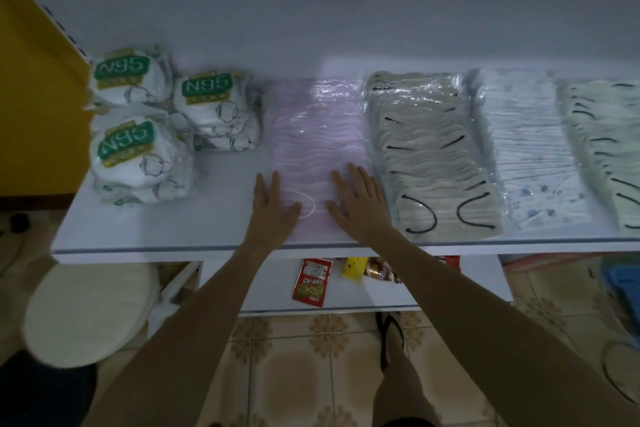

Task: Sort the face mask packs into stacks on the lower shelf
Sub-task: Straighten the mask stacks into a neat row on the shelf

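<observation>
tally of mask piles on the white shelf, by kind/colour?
N95 piles: 3
Pink row: 1
Beige row with black loops: 1
White-blue printed row: 1
Pale green row: 1
Total: 7

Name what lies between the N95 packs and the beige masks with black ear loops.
The pink mask pack, left hand and right hand flat on its near end; head view.

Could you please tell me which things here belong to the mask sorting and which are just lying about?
Job: N95 packs, pink mask pack under the left hand and right hand, beige pack, blue-printed pack, pale green pack.
Lying about: red sachet, yellow packet, cream round cushion.
</observation>
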Demonstrator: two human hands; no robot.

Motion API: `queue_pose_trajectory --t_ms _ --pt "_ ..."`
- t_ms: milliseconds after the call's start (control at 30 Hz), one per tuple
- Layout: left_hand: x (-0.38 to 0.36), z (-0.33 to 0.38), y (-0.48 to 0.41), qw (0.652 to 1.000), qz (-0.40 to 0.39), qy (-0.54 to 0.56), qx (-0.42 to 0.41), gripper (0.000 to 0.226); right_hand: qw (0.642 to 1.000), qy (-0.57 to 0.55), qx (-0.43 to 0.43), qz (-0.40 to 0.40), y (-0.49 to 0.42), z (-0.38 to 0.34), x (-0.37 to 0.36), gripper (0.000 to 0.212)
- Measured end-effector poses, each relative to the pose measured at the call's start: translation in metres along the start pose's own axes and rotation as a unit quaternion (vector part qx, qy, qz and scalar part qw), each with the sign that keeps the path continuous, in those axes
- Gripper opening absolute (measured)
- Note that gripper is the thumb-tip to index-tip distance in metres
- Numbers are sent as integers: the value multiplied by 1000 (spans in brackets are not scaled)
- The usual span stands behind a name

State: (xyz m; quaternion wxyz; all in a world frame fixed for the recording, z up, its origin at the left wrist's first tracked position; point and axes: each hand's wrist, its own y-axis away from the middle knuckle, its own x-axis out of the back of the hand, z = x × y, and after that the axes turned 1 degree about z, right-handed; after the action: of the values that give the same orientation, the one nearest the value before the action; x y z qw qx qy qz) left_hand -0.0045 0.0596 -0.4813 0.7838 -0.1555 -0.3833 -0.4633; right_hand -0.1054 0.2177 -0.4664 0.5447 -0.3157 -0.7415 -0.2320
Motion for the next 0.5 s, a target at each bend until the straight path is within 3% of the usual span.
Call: queue_pose_trajectory --t_ms 167,267,500 --pt "23 4 1 998 58 -16 -10 83 999 -25 32 18 -11 -18 11 79" --pt "51 6 -2 993 95 -1 -67 85 997 -56 56 -12 -30 -45 21 75" --pt "122 -19 12 967 192 -25 -168 61 986 -129 103 2 -66 -134 25 65"
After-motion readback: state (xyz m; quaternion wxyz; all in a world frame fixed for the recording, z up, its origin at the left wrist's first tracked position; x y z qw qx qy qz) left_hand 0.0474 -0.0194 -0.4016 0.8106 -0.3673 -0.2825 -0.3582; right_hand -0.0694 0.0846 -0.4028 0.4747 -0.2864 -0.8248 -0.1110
